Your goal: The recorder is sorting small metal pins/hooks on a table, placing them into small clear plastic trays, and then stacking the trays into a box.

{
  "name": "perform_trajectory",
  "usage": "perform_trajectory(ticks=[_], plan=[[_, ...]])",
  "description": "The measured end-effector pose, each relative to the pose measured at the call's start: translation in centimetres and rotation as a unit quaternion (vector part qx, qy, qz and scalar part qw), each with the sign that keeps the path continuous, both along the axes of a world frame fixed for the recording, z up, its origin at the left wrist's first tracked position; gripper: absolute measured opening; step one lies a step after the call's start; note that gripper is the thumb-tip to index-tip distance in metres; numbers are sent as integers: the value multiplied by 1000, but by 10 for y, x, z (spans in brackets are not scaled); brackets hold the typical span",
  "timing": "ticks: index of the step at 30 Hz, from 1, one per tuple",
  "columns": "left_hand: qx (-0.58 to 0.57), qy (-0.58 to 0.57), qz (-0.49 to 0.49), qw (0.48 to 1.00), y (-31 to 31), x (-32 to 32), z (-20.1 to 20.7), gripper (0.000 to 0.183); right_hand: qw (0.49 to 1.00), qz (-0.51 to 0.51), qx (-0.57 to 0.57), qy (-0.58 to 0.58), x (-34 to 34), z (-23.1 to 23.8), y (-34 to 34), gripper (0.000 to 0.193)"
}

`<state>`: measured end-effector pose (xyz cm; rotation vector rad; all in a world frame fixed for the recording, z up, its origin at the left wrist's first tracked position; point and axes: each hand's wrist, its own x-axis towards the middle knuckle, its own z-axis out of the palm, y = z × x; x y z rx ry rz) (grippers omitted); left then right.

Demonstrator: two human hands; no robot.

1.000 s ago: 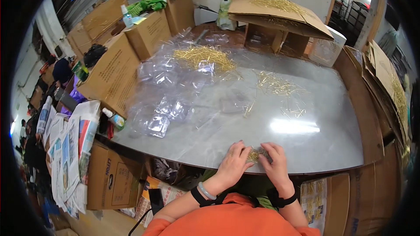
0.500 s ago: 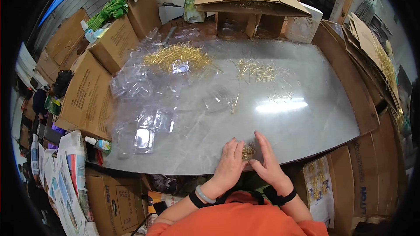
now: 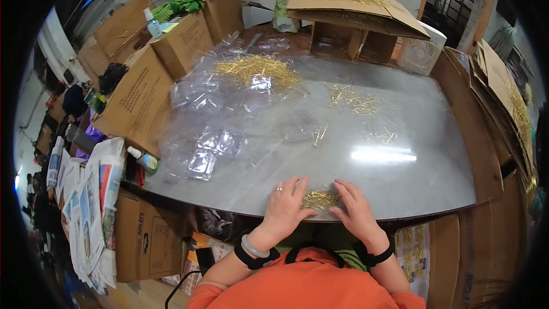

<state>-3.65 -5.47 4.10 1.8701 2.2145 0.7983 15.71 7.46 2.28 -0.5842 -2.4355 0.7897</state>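
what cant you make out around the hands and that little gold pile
Head view only:
- Small pile of gold pins: partly covered by the left hand and right hand; single pieces too small to tell.
- Whether either hand grips pins: undersides hidden.
- Clear plastic packs: glare blurs their outlines.

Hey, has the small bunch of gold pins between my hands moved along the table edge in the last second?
No. The small bunch of gold pins sits at the near table edge, between the left hand and right hand, as before.
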Motion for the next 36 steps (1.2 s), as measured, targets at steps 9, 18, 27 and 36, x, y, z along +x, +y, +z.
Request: perform_trajectory(ticks=[9, 18, 27, 36], plan=[[-10, -130, -9, 991, -6, -12, -15, 35, 989, 77, 124, -24, -22, 2, -2, 57], [53, -182, -68, 980, 4, -18, -6, 47, 994, 63, 92, -5, -19, -4, 1, 36], [-4, -77, -86, 993, 17, -22, -7, 40, 992, 4, 106, -63, -23, 12, -11, 59], [52, -237, -39, 969, 19, -6, -18, 44, 990, -52, 120, -42, -21, 9, -10, 64]])
